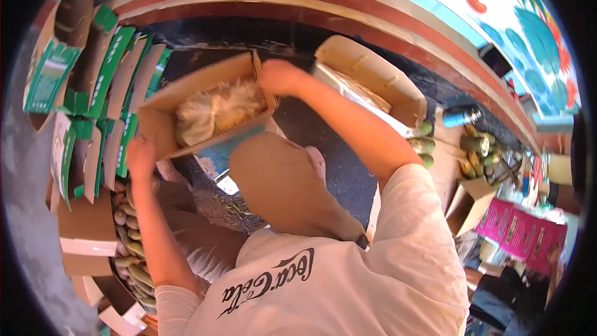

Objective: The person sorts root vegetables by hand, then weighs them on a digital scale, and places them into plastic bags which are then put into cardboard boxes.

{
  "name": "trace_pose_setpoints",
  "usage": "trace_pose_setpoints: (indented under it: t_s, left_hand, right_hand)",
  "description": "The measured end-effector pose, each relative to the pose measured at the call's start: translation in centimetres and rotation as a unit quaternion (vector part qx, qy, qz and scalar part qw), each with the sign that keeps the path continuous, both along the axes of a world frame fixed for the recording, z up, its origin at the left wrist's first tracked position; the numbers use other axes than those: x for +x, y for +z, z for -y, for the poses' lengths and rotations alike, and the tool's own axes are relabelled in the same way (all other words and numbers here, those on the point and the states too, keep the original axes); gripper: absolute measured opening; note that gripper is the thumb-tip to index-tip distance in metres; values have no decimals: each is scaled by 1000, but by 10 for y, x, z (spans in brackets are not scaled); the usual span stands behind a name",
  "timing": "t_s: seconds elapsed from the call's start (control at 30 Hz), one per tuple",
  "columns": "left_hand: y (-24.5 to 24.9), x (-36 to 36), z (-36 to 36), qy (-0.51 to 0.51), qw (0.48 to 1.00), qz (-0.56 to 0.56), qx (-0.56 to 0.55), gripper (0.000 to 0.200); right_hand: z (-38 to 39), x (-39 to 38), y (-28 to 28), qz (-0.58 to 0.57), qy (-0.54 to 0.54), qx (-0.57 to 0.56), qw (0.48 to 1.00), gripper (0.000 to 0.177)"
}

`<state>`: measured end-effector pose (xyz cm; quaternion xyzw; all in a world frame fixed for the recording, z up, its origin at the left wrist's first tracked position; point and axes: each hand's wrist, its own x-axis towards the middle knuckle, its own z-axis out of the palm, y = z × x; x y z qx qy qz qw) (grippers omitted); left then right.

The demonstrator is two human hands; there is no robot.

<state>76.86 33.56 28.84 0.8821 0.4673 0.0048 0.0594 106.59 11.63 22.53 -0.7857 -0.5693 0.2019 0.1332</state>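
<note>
In the head view, an open cardboard box (160, 126) is held up in front of me, slightly tilted. Inside lies a yellowish bundle (219, 112) in clear, crinkled plastic; its contents are blurred. My left hand (141, 157) is closed on the box's near left end. At the opposite end, my right hand (278, 78) grips the upper right corner, fingers wrapped over the edge. Below the box are my bent knees, one in brown trousers (273, 180).
Green-and-brown folded cartons (112, 81) line the left side. Beside my left arm lie several long vegetables (132, 236). Another open cardboard box (373, 81) stands near the wall, with a blue bottle (461, 117) farther right. A person in dark clothing (507, 302) is at lower right.
</note>
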Motion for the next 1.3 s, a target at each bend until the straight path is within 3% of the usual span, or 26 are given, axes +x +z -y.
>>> trace_pose_setpoints:
  t_s: [0.03, 0.17, 0.2, 0.3, 0.33, 0.37, 0.43, 0.47, 0.57, 0.63, 0.7, 0.73, 0.8, 0.87, 0.9, 0.97, 1.0, 1.03, 1.07, 1.1, 1.17, 1.27, 1.3]
  left_hand:
    - [22, 13, 4, -1, 1000, 20, 8, 37]
    - [113, 69, 69, -126, 979, 158, 2, 36]
    - [133, 83, 92, -152, 972, 179, -7, 35]
    - [151, 120, 154, -232, 920, 288, -129, 32]
    - [151, 133, 176, -270, 890, 315, -191, 31]
    - [151, 145, 200, -305, 853, 341, -251, 31]
    - [150, 161, 257, -354, 866, 276, -219, 29]
    - [140, 172, 278, -393, 861, 233, -223, 27]
    - [118, 187, 359, -452, 865, 75, -202, 32]
    - [85, 190, 404, -491, 830, 7, -266, 33]
    - [54, 183, 448, -518, 808, -38, -280, 32]
    - [37, 178, 467, -535, 793, -64, -286, 32]
    - [3, 164, 493, -577, 755, -102, -292, 30]
    - [-17, 152, 507, -610, 711, -153, -316, 24]
    - [-18, 152, 504, -628, 695, -103, -335, 23]
    - [-20, 155, 481, -655, 660, -4, -368, 23]
    - [-9, 161, 465, -653, 666, 19, -360, 24]
    - [11, 167, 448, -650, 672, 41, -353, 25]
    - [26, 169, 431, -633, 695, 55, -337, 25]
    - [40, 173, 413, -616, 716, 70, -319, 24]
    - [67, 175, 365, -570, 762, 116, -283, 22]
    - [94, 163, 317, -483, 819, 139, -278, 22]
    - [101, 158, 299, -478, 823, 164, -259, 22]
  right_hand:
    - [16, 6, 44, 12, -21, -18, 1000, 31]
    - [123, 14, 159, 6, -203, 87, 975, 27]
    - [153, 6, 201, 53, -167, 37, 984, 28]
    - [257, 7, 228, 38, -329, 105, 938, 28]
    - [291, 6, 237, 66, -312, 127, 939, 26]
    - [324, -5, 249, -15, -373, 117, 920, 24]
    - [383, -37, 257, -81, -430, 186, 880, 23]
    - [423, -40, 253, -63, -486, 117, 864, 23]
    - [517, -78, 218, -85, -579, 91, 806, 25]
    - [579, -106, 175, -94, -606, 66, 787, 28]
    - [616, -147, 140, 0, -655, -32, 755, 32]
    - [621, -161, 133, -74, -682, -101, 721, 34]
    - [649, -197, 92, -177, -718, -48, 672, 36]
    - [694, -233, 23, -179, -725, -88, 659, 37]
    - [681, -240, 23, -187, -732, -150, 637, 33]
    - [693, -269, -32, -196, -743, -188, 611, 35]
    - [732, -295, -104, -98, -629, -342, 691, 39]
    - [746, -324, -141, -60, -687, -343, 638, 40]
    - [755, -335, -143, -73, -704, -331, 624, 39]
    - [758, -335, -130, -112, -691, -314, 642, 39]
    - [780, -336, -137, -153, -759, -260, 577, 36]
    - [788, -345, -132, -118, -731, -312, 595, 35]
    - [791, -355, -133, -126, -752, -316, 565, 35]
